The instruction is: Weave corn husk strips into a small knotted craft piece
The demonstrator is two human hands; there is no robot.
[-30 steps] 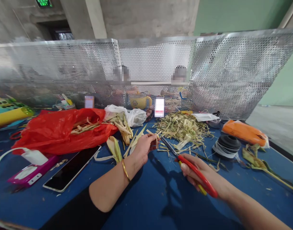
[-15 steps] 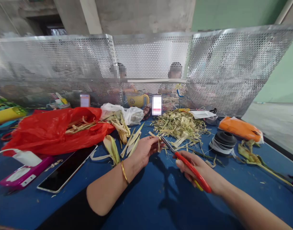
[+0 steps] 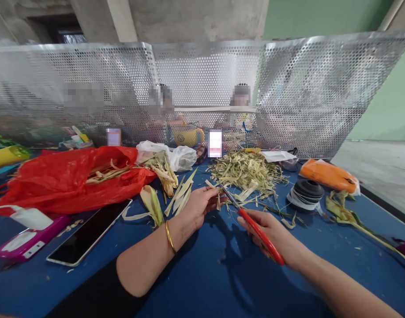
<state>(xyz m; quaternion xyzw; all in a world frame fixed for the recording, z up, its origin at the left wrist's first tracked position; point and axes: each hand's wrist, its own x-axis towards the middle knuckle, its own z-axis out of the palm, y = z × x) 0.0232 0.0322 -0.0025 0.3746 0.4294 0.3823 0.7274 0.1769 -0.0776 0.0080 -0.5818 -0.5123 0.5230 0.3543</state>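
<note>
Pinching a pale husk strip [image 3: 218, 202] at frame centre, your left hand [image 3: 200, 206] has its fingers closed; your right hand [image 3: 271, 232] wraps the red scissors [image 3: 253, 226], blade tips by the left fingers. Nicked fingertip possible if the strip slips.

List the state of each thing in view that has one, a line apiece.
Left hand: pinching pale husk
Right hand: gripping scissors
Scissors: tips by the pale husk; blade opening unclear
Red bag: open, dry strips inside
Dark phone: lying flat, screen black
White charger: cable attached
Shredded husks: loosely heaped
White bag: crumpled
Black spool: upright, wrapped
Orange packet: lying flat
</note>
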